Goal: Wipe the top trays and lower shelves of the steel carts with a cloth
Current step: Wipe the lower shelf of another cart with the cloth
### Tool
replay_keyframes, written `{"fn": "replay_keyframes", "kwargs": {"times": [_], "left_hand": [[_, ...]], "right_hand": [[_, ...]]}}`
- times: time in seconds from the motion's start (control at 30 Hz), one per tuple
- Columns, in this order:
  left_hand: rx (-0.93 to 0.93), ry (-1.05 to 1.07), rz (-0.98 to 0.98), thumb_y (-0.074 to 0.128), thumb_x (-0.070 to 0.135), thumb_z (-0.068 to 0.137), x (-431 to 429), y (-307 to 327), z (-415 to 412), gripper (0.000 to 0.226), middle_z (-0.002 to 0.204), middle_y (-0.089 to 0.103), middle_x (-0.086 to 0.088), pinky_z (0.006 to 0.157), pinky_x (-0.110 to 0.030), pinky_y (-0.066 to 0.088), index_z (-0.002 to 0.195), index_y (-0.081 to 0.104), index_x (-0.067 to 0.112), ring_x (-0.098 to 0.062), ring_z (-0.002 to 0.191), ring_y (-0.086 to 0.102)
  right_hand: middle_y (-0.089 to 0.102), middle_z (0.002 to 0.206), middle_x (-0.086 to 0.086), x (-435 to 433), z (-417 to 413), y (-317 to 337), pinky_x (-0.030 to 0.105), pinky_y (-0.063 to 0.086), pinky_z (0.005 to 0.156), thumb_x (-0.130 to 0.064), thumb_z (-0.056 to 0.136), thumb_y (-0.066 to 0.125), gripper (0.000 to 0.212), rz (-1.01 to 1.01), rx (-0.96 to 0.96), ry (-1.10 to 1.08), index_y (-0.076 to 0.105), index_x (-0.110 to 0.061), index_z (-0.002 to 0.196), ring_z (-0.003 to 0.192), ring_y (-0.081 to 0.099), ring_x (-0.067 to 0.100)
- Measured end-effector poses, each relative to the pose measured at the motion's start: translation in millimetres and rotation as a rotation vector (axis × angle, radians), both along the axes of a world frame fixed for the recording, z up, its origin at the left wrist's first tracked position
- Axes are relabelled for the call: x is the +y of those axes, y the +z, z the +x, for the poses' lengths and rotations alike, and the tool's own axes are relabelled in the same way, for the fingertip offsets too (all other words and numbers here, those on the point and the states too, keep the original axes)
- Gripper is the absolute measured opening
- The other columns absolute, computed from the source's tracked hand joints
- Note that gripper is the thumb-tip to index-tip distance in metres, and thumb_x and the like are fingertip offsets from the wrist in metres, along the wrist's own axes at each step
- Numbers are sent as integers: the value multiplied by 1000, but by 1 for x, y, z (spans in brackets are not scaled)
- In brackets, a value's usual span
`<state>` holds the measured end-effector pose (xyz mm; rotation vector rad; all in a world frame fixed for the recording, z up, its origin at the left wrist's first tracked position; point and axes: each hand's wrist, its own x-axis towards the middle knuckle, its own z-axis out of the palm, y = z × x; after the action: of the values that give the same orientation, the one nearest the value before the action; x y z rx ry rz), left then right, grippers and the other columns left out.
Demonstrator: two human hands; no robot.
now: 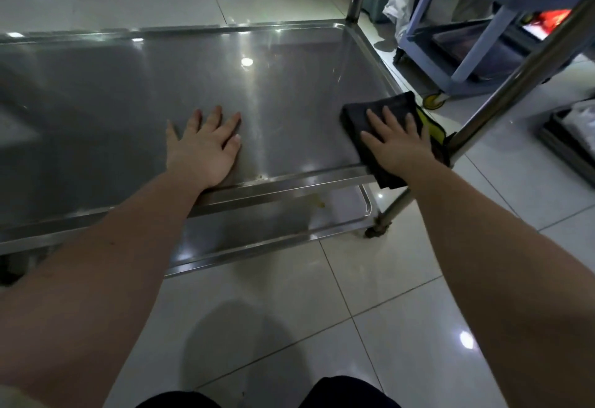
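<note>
cloth (354, 121) sits at the shelf's near right corner, dark with a yellow edge, one end hanging over the near rim. right hand (397, 147) lies flat on it, fingers straight and spread, pressing down rather than gripping. left hand (206, 147) is flat on the bare steel of the shelf (128, 101), around the middle of its near edge, fingers open, holding nothing; looks like a brace. hands well apart.

posts (515, 87) rise from the shelf's right corners, so this reads as one of the lower shelves, with a bottom shelf (257, 224) showing under its near rim.

now the stroke. my call: palm flat, weight even, sweep from the right corner across toward the left hand in long overlapping passes, and lift the left hand away as the cloth arrives, or its patch gets skipped. there's a speck of crumbs (262, 177) against the shelf's near rim, between the hands; run the cloth along that rim and into the corner fold, where dirt likes to sit. the hanging end could drag, so bunch it under the palm. a yellowish stain (317, 202) shows on the bottom shelf, just below the shelf's near rim; that one probably needs more pressure.
</note>
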<state>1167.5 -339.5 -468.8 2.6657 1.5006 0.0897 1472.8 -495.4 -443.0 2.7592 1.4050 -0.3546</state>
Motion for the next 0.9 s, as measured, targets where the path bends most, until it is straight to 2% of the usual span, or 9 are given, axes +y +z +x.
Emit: {"fn": "replay_keyframes", "kwargs": {"times": [0.13,0.27,0.37,0.4,0.53,0.67,0.73,0.9], "left_hand": [[8,10,1,12,55,99,-5,2,3,52,163,7,9,113,-66,0,151,9,48,-27,150,5],[-12,5,-15,11,55,99,0,1,0,52,163,6,10,113,-65,-1,150,8,50,-26,150,5],[-25,-15,-15,10,57,98,3,-1,-3,53,163,7,11,113,-64,-1,150,8,51,-25,150,5],[-33,-16,-11,11,57,97,3,-2,-4,53,163,8,11,113,-64,-1,150,10,50,-25,150,6],[-32,-3,-1,12,58,97,1,-1,-1,53,163,7,11,113,-66,0,150,10,50,-25,150,5],[-11,-1,4,12,56,98,-3,-1,4,54,164,4,10,113,-67,-2,151,8,48,-27,150,2],[-3,-5,0,11,55,99,-4,-1,5,54,164,3,9,113,-66,-3,152,6,47,-26,150,1],[-14,15,9,13,57,97,0,-4,-1,61,164,-1,7,115,-62,-2,154,4,36,-22,150,1]], "right_hand": [[-9,163,-12,25,-38,-3,61,-6,114,-60,97,16,58,20,22,-48,-2,-47,151,148,-11,36],[-12,162,-13,59,-126,-10,63,-10,111,-62,96,13,59,63,39,201,-5,-48,150,147,-15,37],[-9,161,-18,58,-110,-10,62,-8,112,-70,94,16,59,56,37,325,-4,-54,148,148,-12,34],[-8,161,-20,54,-89,-9,62,-8,112,-72,92,18,60,56,31,295,-3,-56,147,148,-11,36],[-9,161,-20,30,3,-5,60,-10,115,-75,90,18,64,10,18,-73,1,-55,148,144,-14,47],[-9,163,-13,38,2,-8,64,-9,113,-69,92,10,61,-11,-24,-149,-3,-51,149,144,-16,45],[-10,163,-11,61,-31,-8,66,-10,111,-67,93,11,61,18,-5,-105,-3,-49,150,145,-15,43],[-8,163,-13,113,-138,-12,65,-11,111,-67,93,11,61,88,15,205,-1,-50,150,146,-14,41]]}}
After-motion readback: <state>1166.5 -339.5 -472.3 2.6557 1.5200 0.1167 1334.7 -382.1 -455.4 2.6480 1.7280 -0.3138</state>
